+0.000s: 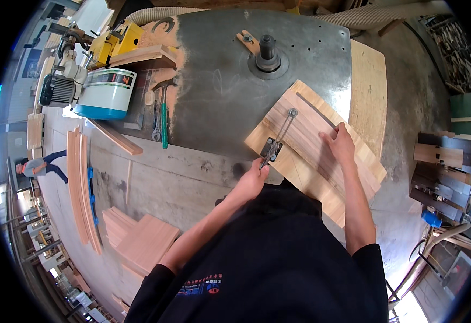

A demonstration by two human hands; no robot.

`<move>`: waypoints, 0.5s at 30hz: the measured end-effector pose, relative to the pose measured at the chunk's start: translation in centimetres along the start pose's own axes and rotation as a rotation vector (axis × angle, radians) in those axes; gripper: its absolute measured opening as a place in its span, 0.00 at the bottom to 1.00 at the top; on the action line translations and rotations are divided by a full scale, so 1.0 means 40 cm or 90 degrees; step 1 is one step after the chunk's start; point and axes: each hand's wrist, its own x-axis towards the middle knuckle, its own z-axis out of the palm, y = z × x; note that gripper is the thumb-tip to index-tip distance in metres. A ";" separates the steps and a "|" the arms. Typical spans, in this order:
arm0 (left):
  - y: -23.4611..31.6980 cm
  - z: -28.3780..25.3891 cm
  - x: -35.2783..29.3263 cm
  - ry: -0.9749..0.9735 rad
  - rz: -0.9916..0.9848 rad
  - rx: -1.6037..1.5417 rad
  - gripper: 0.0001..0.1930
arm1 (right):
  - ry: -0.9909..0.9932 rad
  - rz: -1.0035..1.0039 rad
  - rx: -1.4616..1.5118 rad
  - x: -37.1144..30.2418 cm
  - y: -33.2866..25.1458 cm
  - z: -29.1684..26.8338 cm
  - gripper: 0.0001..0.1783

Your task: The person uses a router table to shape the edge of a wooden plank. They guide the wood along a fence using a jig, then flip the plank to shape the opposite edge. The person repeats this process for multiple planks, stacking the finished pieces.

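A brown wooden board [313,126] lies on a pale plywood jig [298,172] at the near right of the grey machine table [214,70]. On the jig's left part is a metal toggle clamp [285,132]; its long arm reaches over the board, with its round tip on the board's surface. My left hand [253,180] is closed round the clamp's handle. My right hand [340,144] grips the board's far edge, thumb on top and fingers curled by a dark strip. Beyond the jig stands a dark upright spindle [267,54], apart from the board.
A hammer [164,107] and wrench [156,126] lie at the table's left, near sawdust. A white-and-blue feeder unit [106,91] stands beyond them. Planks [79,188] and stacked boards [144,242] lie lower left. Another person [41,166] walks far left. Ribbed hose [375,16] runs behind.
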 end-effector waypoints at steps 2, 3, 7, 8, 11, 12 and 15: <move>-0.001 0.000 0.001 0.006 -0.002 -0.022 0.27 | 0.031 -0.010 -0.013 -0.008 0.002 0.011 0.32; -0.001 0.000 0.001 0.014 0.011 -0.001 0.27 | 0.063 -0.043 -0.057 -0.012 0.004 0.016 0.31; 0.004 0.011 -0.003 0.090 0.038 0.046 0.28 | 0.168 -0.108 -0.125 -0.028 0.011 0.044 0.28; 0.005 0.018 -0.003 0.118 0.051 0.062 0.29 | 0.196 -0.113 -0.111 -0.031 0.013 0.054 0.27; 0.004 0.040 0.005 0.152 0.008 0.070 0.30 | 0.199 -0.076 -0.090 -0.041 0.014 0.085 0.27; 0.001 0.045 0.012 0.199 0.056 0.128 0.29 | 0.219 -0.081 -0.091 -0.044 0.014 0.093 0.26; -0.013 0.055 0.045 0.275 0.151 0.165 0.29 | 0.241 -0.080 -0.084 -0.054 0.003 0.108 0.26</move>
